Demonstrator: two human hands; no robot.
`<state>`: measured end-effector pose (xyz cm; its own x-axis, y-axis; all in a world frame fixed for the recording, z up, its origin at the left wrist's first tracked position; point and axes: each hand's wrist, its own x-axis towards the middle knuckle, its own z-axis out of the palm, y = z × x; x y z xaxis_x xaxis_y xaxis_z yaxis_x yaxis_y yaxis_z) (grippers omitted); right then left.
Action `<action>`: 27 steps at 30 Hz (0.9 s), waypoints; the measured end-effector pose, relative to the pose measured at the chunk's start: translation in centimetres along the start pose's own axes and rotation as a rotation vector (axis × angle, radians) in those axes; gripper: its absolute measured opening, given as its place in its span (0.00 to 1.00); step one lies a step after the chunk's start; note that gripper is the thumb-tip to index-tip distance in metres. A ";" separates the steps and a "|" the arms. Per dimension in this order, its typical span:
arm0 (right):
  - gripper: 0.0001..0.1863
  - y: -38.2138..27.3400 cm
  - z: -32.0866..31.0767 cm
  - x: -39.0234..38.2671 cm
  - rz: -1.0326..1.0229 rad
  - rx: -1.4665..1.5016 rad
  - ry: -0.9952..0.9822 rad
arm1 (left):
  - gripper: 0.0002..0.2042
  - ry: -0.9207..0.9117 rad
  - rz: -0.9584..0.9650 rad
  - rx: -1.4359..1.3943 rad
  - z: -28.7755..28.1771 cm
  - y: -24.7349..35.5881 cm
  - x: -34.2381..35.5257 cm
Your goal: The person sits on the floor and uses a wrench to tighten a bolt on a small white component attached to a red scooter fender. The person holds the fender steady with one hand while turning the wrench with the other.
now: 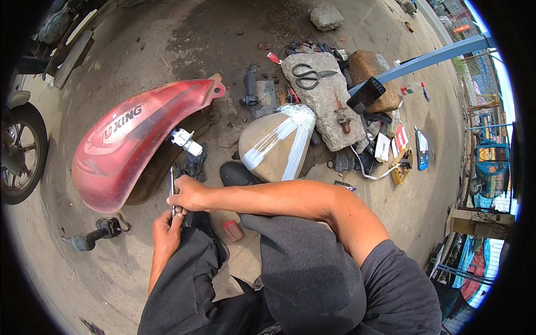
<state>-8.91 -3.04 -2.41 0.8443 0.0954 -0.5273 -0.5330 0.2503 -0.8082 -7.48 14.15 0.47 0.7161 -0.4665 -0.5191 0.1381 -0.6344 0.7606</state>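
Both hands meet near my left knee. My right hand point(187, 194) is closed on a slim metal tool point(172, 180) held upright in the picture. Just below it, my left hand point(167, 229) is closed at the lower end of that tool, its fingers partly hidden. Above my hands lies a red motorcycle fuel tank point(128, 145) with a white plastic fitting point(190, 143) at its side and a dark crumpled object point(194, 163) below that. A red cylindrical object point(232, 231) is beside my shoe. A dark tool with a cord point(89, 239) lies left of my left hand.
A beige tank with white patches point(265, 148) is ahead. A stone slab point(324, 128) holds scissors point(307, 75) and a rusty fitting, beside a phone point(365, 93) and a blue beam point(432, 56). A motorcycle wheel point(25, 156) stands left. A loose rock point(326, 18) lies at the back.
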 end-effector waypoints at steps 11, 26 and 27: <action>0.09 -0.4 -0.2 -0.3 0.006 0.018 -0.015 | 0.12 0.008 0.003 -0.003 0.0 0.1 0.0; 0.10 -0.2 -0.1 -0.1 -0.008 0.075 0.013 | 0.13 0.019 -0.011 -0.022 -0.2 -0.1 0.0; 0.10 -0.1 -0.1 0.0 -0.006 0.078 0.010 | 0.13 0.018 -0.009 -0.021 -0.2 0.0 0.0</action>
<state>-8.84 -3.20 -2.39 0.8465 0.0846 -0.5256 -0.5221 0.3249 -0.7886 -7.31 14.32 0.53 0.7267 -0.4497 -0.5194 0.1589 -0.6254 0.7639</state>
